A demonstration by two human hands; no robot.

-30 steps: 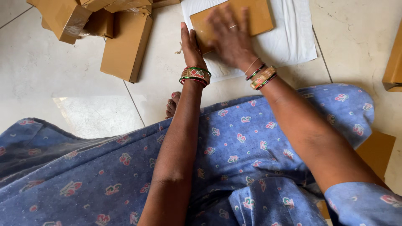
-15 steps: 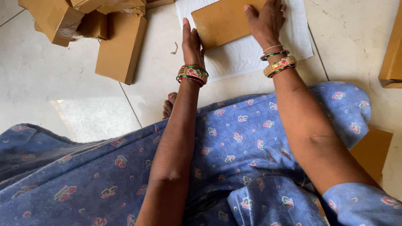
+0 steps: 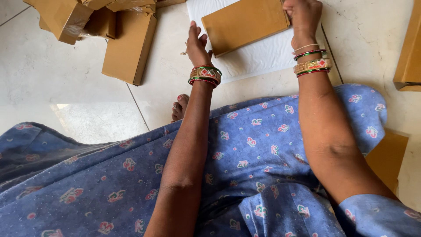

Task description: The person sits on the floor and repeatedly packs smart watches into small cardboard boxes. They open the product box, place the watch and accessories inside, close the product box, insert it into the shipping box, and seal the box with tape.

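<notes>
A flat brown cardboard box (image 3: 243, 23) lies on a white plastic mailer bag (image 3: 258, 57) spread on the tiled floor. My right hand (image 3: 303, 16) grips the box's right edge, fingers curled over it. My left hand (image 3: 197, 44) is at the bag's left edge, fingers extended and together, just left of the box; whether it presses the bag I cannot tell. Both wrists wear coloured bangles. My blue flowered dress covers my lap in the foreground.
A pile of brown cardboard boxes (image 3: 129, 44) sits at the upper left on the floor. Another brown box (image 3: 410, 48) stands at the right edge, and a flat cardboard piece (image 3: 388, 158) lies under my right knee. My toes (image 3: 180, 107) show below the bag.
My right hand slid from the top of the box to its right edge. The box now lies more exposed and angled on the white bag. My left hand stayed near the bag's left edge.
</notes>
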